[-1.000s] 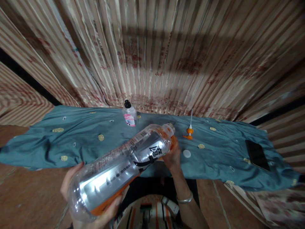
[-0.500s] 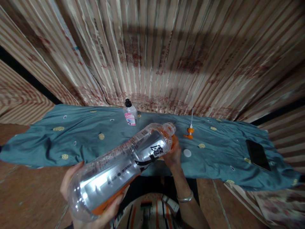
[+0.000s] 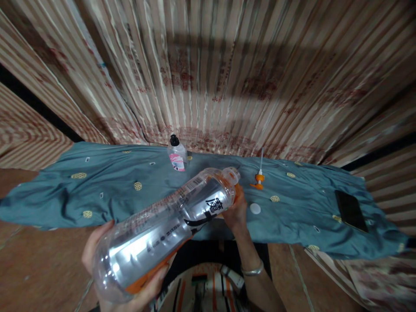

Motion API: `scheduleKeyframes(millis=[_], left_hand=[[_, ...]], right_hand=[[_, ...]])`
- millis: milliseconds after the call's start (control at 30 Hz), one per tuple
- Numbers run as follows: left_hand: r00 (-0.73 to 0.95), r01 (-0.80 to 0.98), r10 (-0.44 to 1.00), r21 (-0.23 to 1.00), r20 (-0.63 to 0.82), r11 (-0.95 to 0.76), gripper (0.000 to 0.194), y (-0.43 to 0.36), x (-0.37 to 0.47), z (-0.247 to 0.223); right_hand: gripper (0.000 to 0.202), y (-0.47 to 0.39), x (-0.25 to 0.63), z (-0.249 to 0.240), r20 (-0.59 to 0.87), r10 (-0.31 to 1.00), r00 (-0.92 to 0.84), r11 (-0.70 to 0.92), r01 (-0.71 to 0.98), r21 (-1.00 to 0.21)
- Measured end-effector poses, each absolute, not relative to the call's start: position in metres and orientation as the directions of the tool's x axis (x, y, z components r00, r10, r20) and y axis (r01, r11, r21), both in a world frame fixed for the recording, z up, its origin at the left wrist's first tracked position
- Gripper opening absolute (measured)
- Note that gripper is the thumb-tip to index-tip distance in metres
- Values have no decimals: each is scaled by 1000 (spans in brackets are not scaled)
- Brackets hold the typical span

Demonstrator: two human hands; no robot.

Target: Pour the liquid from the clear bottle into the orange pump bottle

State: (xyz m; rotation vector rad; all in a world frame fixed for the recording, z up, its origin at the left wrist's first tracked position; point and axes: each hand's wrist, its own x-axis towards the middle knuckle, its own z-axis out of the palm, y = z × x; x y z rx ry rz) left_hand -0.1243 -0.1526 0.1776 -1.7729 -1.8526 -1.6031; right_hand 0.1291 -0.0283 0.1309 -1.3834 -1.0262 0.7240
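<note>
A large clear bottle (image 3: 169,229) with a silver and orange label lies tilted across the view, its open neck up to the right. My left hand (image 3: 143,290) is wrapped round its base end. Near the neck, my right hand (image 3: 235,210) is closed around an orange thing, mostly hidden behind the bottle. An orange pump head (image 3: 259,178) with a clear tube lies on the cloth to the right. Close to my right hand is a white round cap (image 3: 255,209). A small clear bottle (image 3: 177,157) with a black top and pink label stands behind the large one.
The table is covered by a green-blue cloth (image 3: 110,195) with yellow patterns. A dark phone (image 3: 351,210) lies at its right side. Striped curtains (image 3: 208,78) hang close behind the table and on both sides. Reddish floor tiles show below.
</note>
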Motion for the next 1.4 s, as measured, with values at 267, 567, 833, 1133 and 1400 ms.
scheduleKeyframes(millis=[267,567,833,1133,1400], left_hand=[[-319,750,622,592,715,-295,117,-149,-132,170],[-261,770,664,566,701,-295,97,-153,-122,183],[-262,785,673,558,692,-269,96,-152,-123,184],[-285,790,612,542,738,-286,109,-147,-129,179],[-295,773,627,565,721,-287,111,-147,-123,181]], right_hand=[[53,-28,128,132,164,903,398,122,129,-984],[53,-28,129,131,169,890,423,107,165,-980],[58,-29,129,130,162,890,427,103,158,-982],[52,-29,129,132,151,893,424,96,148,-984],[53,-28,128,135,155,891,426,97,155,-983]])
